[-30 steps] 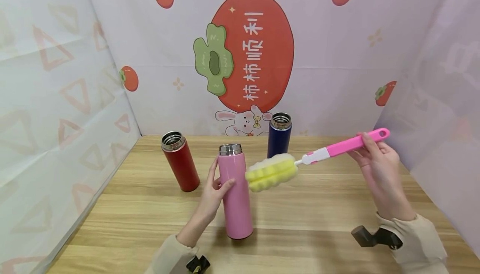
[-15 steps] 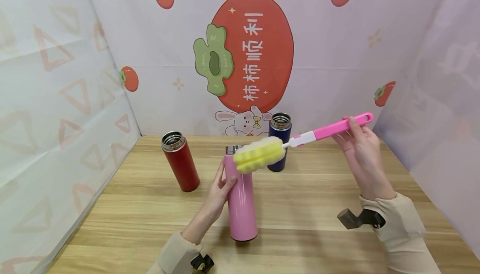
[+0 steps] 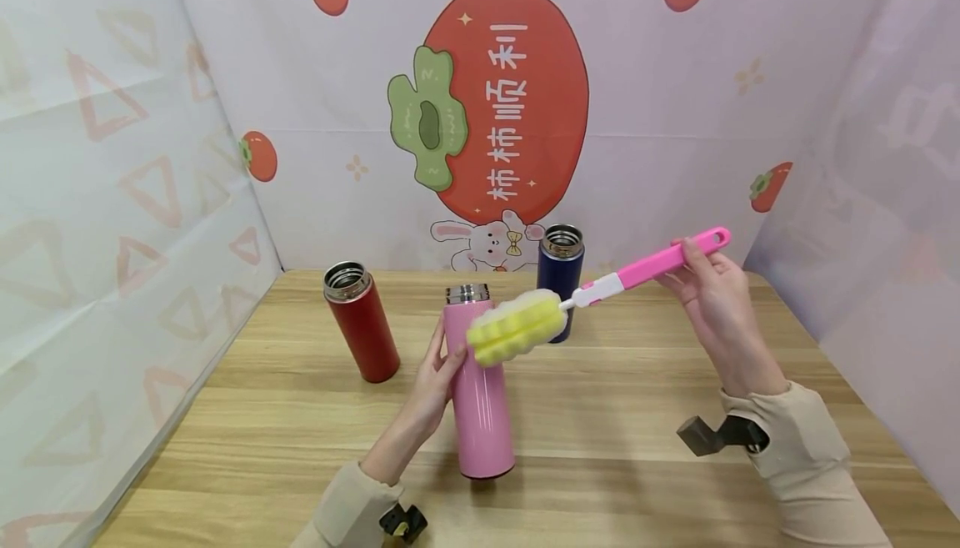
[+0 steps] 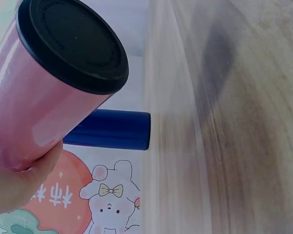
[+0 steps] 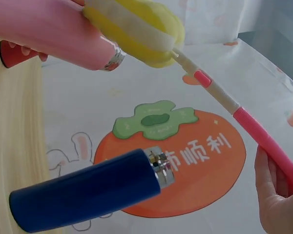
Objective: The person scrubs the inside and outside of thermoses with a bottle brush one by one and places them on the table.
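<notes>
My left hand (image 3: 433, 381) grips a pink thermos bottle (image 3: 483, 427) around its upper part. The bottle tilts slightly and is off the table, with its black base (image 4: 78, 44) showing in the left wrist view. Its steel mouth (image 3: 467, 294) has no lid. In my right hand (image 3: 716, 306) is a bottle brush, pinched by its pink handle (image 3: 660, 264). The brush's yellow and white sponge head (image 3: 519, 327) points left and lies across the bottle's upper side, outside the mouth. Whether sponge and bottle touch, I cannot tell.
A red thermos bottle (image 3: 363, 327) stands lidless at the left on the wooden table (image 3: 637, 414). A dark blue one (image 3: 560, 277), also lidless, stands at the back, partly behind the brush. Printed cloth walls (image 3: 675, 181) enclose the back and both sides.
My right hand has moved left and somewhat up with the bottle brush, bringing the sponge in front of the pink bottle; lately the sponge dipped slightly. The pink bottle has shifted a little right.
</notes>
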Tool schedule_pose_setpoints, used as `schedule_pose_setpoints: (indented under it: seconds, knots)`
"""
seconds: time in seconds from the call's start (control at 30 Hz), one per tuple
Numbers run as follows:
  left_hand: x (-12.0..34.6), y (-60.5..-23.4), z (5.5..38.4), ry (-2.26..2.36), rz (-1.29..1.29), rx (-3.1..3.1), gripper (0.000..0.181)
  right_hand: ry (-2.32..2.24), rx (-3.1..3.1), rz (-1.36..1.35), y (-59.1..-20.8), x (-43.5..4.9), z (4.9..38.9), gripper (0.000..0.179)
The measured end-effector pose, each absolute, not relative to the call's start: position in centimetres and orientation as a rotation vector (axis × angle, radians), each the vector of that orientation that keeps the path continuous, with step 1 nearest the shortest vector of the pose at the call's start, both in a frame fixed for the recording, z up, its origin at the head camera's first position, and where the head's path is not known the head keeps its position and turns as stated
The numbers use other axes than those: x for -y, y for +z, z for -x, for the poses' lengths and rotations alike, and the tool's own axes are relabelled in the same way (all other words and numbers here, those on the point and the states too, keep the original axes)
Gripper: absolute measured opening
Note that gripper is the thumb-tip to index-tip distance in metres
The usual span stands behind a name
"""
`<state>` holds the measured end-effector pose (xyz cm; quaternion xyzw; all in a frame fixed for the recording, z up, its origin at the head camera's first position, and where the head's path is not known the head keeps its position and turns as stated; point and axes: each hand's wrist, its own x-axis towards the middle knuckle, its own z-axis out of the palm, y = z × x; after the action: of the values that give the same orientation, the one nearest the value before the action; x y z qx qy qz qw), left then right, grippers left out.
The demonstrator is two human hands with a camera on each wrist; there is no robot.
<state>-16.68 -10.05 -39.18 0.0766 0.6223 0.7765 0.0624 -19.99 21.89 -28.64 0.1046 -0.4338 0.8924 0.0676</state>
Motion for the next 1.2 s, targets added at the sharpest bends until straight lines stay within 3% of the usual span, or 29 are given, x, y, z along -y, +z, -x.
schedule_pose_setpoints:
  seconds: [0.57, 1.2]
  knots:
    - [10.2, -38.1, 17.3, 2.494, -0.22, -1.739, 0.069, 2.676, 1.54, -0.497, -31.2, -20.9, 18.6, 0.02]
    - [9.9, -38.3, 16.6, 2.422, -0.237, -1.725, 0.067, 2.657, 1.49, -0.438, -31.1, -20.5, 18.7, 0.015]
